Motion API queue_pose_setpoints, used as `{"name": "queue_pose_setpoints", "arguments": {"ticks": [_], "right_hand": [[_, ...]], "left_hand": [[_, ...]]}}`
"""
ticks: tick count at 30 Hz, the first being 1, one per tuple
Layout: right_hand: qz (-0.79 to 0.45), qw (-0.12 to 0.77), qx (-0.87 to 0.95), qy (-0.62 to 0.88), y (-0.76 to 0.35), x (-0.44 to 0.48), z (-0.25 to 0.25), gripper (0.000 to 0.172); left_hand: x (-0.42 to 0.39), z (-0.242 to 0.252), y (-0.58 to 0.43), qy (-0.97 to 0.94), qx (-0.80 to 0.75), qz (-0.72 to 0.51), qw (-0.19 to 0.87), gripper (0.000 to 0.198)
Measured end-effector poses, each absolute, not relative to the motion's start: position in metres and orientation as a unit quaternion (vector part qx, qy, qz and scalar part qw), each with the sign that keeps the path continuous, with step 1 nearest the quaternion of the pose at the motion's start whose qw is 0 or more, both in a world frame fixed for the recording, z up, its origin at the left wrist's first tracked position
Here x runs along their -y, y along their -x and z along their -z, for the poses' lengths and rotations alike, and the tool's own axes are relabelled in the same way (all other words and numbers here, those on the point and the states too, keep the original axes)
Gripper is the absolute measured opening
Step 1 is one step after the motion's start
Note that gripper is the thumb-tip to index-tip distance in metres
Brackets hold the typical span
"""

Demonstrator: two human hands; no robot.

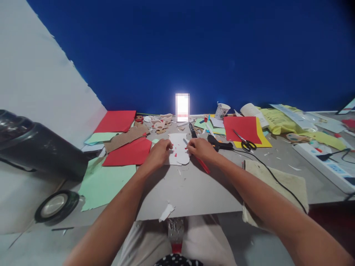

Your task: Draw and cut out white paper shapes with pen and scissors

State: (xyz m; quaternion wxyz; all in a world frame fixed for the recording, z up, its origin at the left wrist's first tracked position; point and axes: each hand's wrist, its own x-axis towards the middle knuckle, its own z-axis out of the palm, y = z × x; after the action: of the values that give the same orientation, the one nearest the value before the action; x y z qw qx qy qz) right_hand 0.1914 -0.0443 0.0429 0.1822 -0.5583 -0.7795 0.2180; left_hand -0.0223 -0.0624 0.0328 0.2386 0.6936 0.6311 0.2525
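A white paper piece [181, 157] lies flat on the grey table, with several small red bits on it. At its left edge rests my left hand [163, 150], fingers curled together; what they hold, if anything, is too small to name. My right hand [200, 148] is at the paper's right edge, thumb and fingers pinched near a small red bit and a thin pale strip. Under and beside that hand lies a tool with a red handle [203, 166] and a black upper part. A black glue gun [219, 143] is just right of it.
Red sheets [130, 152] and green paper [111, 181] lie left, beside a dark cylinder [41, 144]. Black scissors [248, 145] rest on red and yellow sheets. Farther right are a cloth [277, 181] and power strip [321, 162]. A patterned cup [222, 111] and lit screen [182, 107] stand behind.
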Motion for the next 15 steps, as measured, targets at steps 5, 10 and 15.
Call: {"name": "queue_pose_setpoints", "arguments": {"ticks": [5,10,15], "right_hand": [[-0.171,0.115,0.811,0.548,-0.181,0.035,-0.051,0.017],[-0.139,0.129,0.809,0.557,-0.165,0.028,-0.041,0.022],[-0.134,0.164,0.798,0.564,-0.167,0.033,-0.033,0.027]], "left_hand": [[0.058,-0.024,0.02,-0.761,-0.564,-0.202,0.248,0.015],[0.061,-0.023,0.016,-0.767,-0.576,-0.169,0.227,0.009],[0.07,-0.033,0.012,-0.757,-0.584,-0.163,0.245,0.008]]}}
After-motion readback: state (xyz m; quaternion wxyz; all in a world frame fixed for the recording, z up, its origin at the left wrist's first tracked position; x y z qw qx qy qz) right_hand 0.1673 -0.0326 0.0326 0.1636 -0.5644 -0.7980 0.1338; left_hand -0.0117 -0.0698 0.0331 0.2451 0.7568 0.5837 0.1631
